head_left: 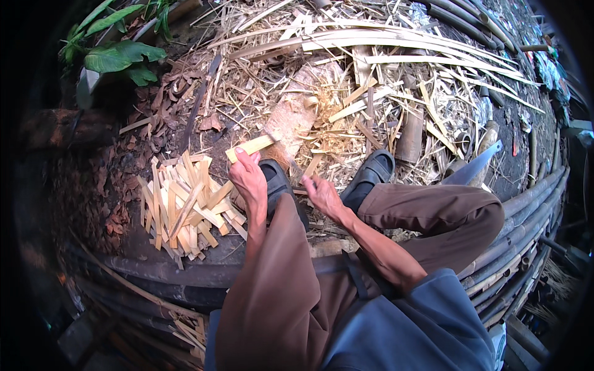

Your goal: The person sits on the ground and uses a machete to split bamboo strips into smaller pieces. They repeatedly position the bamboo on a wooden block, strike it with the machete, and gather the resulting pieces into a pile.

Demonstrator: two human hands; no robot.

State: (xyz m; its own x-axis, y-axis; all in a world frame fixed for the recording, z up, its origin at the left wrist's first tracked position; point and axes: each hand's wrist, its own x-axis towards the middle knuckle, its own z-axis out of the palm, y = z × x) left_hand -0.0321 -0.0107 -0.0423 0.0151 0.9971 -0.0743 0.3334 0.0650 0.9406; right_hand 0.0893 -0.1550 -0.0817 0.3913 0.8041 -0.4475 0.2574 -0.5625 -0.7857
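Observation:
My left hand pinches a short, flat, pale bamboo strip, its far end reaching over a worn wooden block. My right hand is closed on a knife; its thin blade points up toward the block, and the handle is hidden in the fingers. Blade and strip look close, but I cannot tell whether they touch. Beside my left hand lies a heap of similar cut bamboo strips. Fine yellow shavings cover the ground right of the block.
My sandalled feet stand either side of my right hand. A saw leans at the right, near a bamboo tube. Long split bamboo slats lie across the back. Stacked bamboo poles edge the right; a leafy plant grows back left.

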